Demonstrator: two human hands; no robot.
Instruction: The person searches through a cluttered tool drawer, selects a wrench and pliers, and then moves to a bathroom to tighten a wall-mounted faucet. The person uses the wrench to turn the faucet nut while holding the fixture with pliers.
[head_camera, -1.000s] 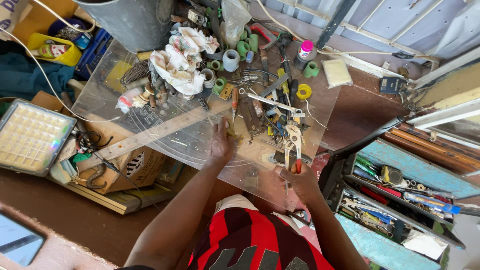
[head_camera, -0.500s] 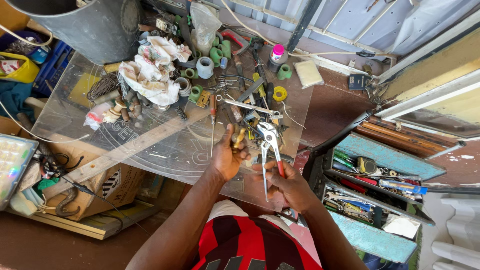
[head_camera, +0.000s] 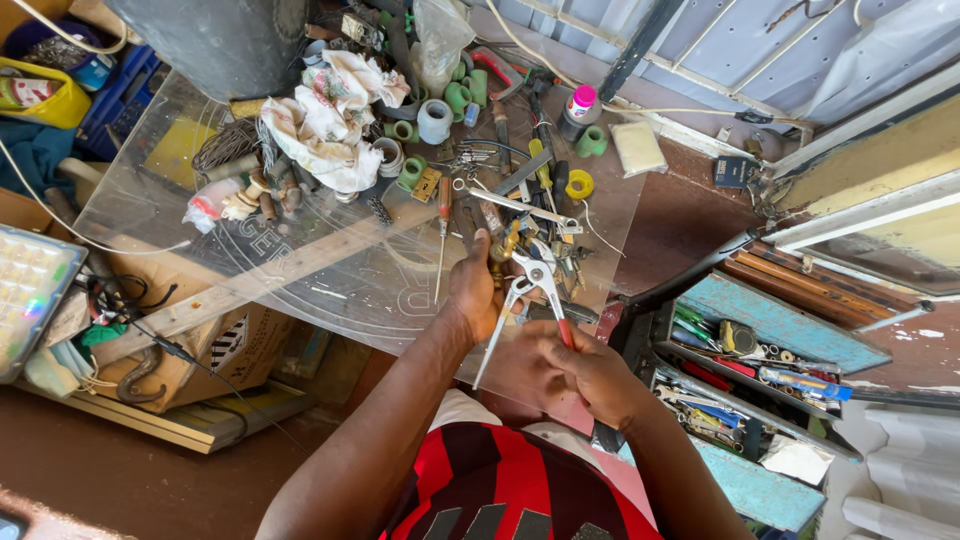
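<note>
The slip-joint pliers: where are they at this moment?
In the head view, centre frame: the pliers are gripped by the right hand, jaws beside the left hand, above the clear plastic sheet.

Pliers and a small brass fitting, held over the clear work sheet.

The pliers (head_camera: 527, 300) are long, of bright metal, with adjustable jaws at the top and two thin handles; one handle has a red grip near its end, the other is bare and points down to the left. The handles are spread apart, and the tool is tilted, head up and away from the person. The right hand (head_camera: 575, 365) holds the red handle. The jaws are at a small brass-coloured fitting (head_camera: 503, 247), which the left hand (head_camera: 475, 290) holds between its fingers. If the jaws already touch it, I cannot tell.
</note>
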